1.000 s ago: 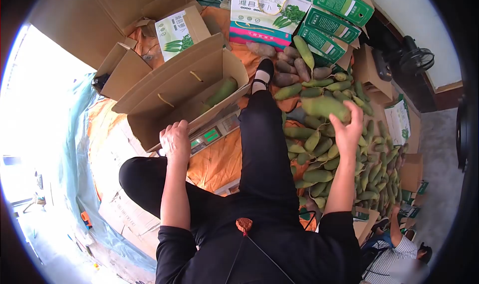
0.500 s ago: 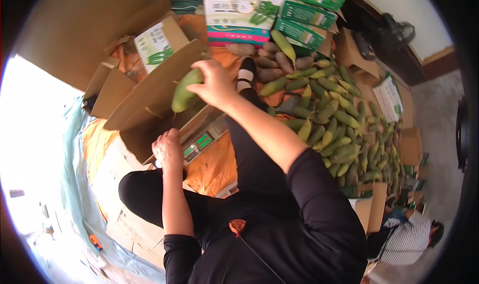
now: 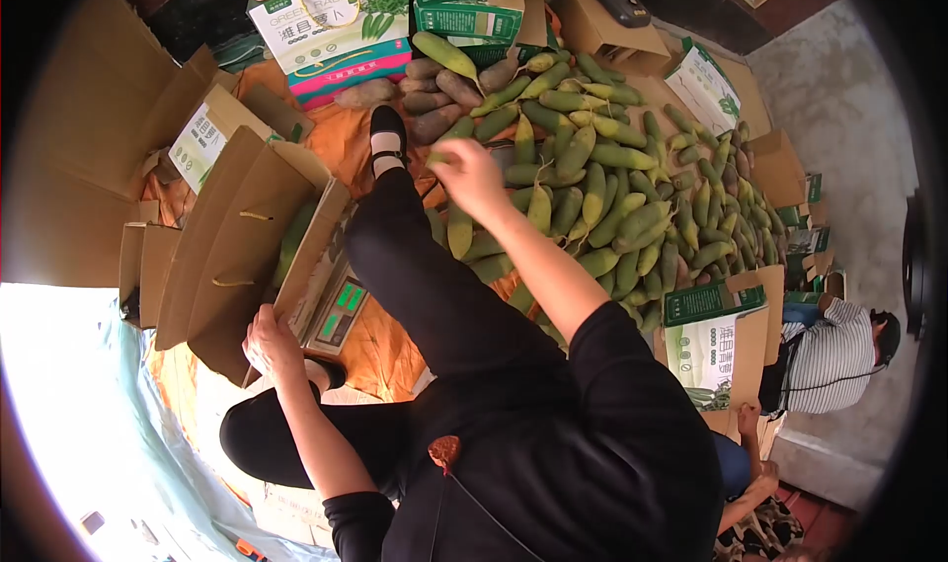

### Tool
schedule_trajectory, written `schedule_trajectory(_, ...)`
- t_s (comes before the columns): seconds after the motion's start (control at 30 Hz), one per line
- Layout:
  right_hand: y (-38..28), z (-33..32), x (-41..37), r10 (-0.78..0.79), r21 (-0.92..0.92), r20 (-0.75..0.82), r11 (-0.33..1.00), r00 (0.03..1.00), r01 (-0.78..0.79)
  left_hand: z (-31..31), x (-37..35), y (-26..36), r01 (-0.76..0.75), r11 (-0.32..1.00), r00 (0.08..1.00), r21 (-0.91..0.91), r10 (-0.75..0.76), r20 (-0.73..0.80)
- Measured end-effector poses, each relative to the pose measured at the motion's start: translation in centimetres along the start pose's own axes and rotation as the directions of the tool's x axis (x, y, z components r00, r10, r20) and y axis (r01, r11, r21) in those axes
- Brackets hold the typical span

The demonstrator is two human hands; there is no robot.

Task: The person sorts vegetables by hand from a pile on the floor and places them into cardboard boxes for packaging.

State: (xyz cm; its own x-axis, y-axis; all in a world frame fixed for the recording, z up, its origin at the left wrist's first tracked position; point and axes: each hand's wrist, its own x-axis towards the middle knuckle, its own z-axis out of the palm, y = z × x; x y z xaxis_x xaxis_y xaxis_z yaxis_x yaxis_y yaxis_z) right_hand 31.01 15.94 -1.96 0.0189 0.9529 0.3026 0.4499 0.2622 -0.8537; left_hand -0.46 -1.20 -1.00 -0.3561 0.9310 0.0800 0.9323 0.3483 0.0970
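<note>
My left hand [image 3: 272,345] grips the near edge of an open cardboard box [image 3: 237,201], which leans on a scale with a lit green display [image 3: 342,307]. A green radish [image 3: 294,238] lies partly visible inside the box, beside the cord handles. My right hand [image 3: 469,179] is over the near left part of a large pile of green radishes [image 3: 592,172]. Its fingers look bent and a little apart, slightly blurred, with no radish seen in them. One pale green radish [image 3: 446,56] lies on top of several brownish ones.
Printed radish cartons [image 3: 336,29] and green boxes [image 3: 469,19] stand at the back. Another open carton [image 3: 716,350] is at my right. A person in a striped shirt [image 3: 829,360] and another person's arm [image 3: 752,473] are at the right. Orange sheeting [image 3: 380,340] covers the floor.
The green radish that my right hand held above the box is out of that hand, and one now shows inside the box. My right hand has moved over the pile. My left hand stays on the box.
</note>
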Motion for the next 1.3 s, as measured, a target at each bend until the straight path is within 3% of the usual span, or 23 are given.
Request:
schedule_trajectory(0.03,3.0,-1.4,-0.8,0.195,-0.055,0.008,0.979,0.981,-0.194,0.0,0.0,0.2,0.028,1.000,0.999,-0.001,-0.028,-0.015)
schedule_trajectory(0.1,10.1,-3.9,-2.9,0.284,-0.261,-0.087,0.919,0.955,-0.297,0.2,0.0,0.3,0.050,0.999,0.998,-0.001,-0.050,-0.027)
schedule_trajectory(0.13,13.6,-4.9,-4.1,0.357,-0.244,-0.125,0.893,0.926,-0.377,0.4,0.1,-0.1,0.028,1.000,0.999,0.009,-0.028,-0.031)
schedule_trajectory(0.17,13.9,-6.6,-4.5,0.515,-0.349,-0.079,0.788,0.854,-0.507,0.6,0.0,-0.4,0.007,1.000,0.999,0.017,-0.006,-0.034)
schedule_trajectory(0.2,15.0,-7.8,-5.1,0.518,-0.348,-0.082,0.786,0.851,-0.511,0.6,-0.1,-0.4,0.002,1.000,0.999,0.018,-0.001,-0.032)
schedule_trajectory(0.27,17.6,-9.1,-5.8,0.710,-0.477,-0.107,0.578,0.696,-0.662,0.5,0.0,-0.3,0.011,1.000,0.999,-0.015,-0.012,-0.036)
schedule_trajectory(0.4,19.2,-9.4,-6.0,0.716,-0.527,-0.121,0.541,0.688,-0.655,0.7,0.1,-0.3,0.057,0.998,0.998,-0.004,-0.057,0.002)
schedule_trajectory(0.47,21.6,-8.6,-6.5,0.649,-0.549,-0.051,0.617,0.759,-0.564,0.9,0.1,-0.4,0.068,0.998,0.998,-0.005,-0.068,-0.012)
schedule_trajectory(0.53,21.6,-8.1,-6.4,0.656,-0.488,-0.021,0.652,0.754,-0.581,0.5,0.1,0.0,0.095,0.995,0.995,-0.002,-0.095,0.012)
schedule_trajectory(0.6,20.9,-7.8,-6.2,0.676,-0.661,-0.026,0.541,0.736,-0.520,0.4,0.1,0.0,0.062,0.998,0.998,-0.021,-0.063,-0.027)
schedule_trajectory(0.73,19.2,-7.9,-6.2,0.727,-0.725,-0.040,0.450,0.685,-0.521,0.1,0.2,0.2,0.031,0.999,0.999,-0.020,-0.032,-0.027)
schedule_trajectory(0.8,17.6,-8.2,-6.6,0.696,-0.714,0.032,0.518,0.717,-0.471,0.1,0.3,0.1,0.065,0.998,0.997,-0.019,-0.066,-0.026)
schedule_trajectory(0.93,17.5,-8.9,-8.7,0.693,-0.646,-0.039,0.533,0.720,-0.547,1.0,0.2,-0.8,0.015,0.999,0.999,-0.039,-0.016,-0.036)
schedule_trajectory(1.0,17.7,-9.2,-9.5,0.635,-0.592,-0.014,0.617,0.772,-0.519,0.7,0.2,-0.7,0.004,0.999,0.999,-0.053,-0.007,-0.044)
schedule_trajectory(1.13,17.3,-11.1,-10.6,0.655,-0.593,0.002,0.610,0.756,-0.526,0.3,0.2,-0.2,0.059,0.998,0.998,-0.028,-0.059,0.007)
schedule_trajectory(1.2,16.4,-12.5,-10.6,0.695,-0.589,0.088,0.614,0.713,-0.526,0.3,0.1,0.0,0.084,0.996,0.996,-0.020,-0.083,0.024)
schedule_trajectory(1.3,16.6,-13.4,-11.7,0.593,-0.619,0.107,0.668,0.798,-0.413,0.3,0.1,0.1,0.085,0.996,0.996,-0.029,-0.086,-0.017)
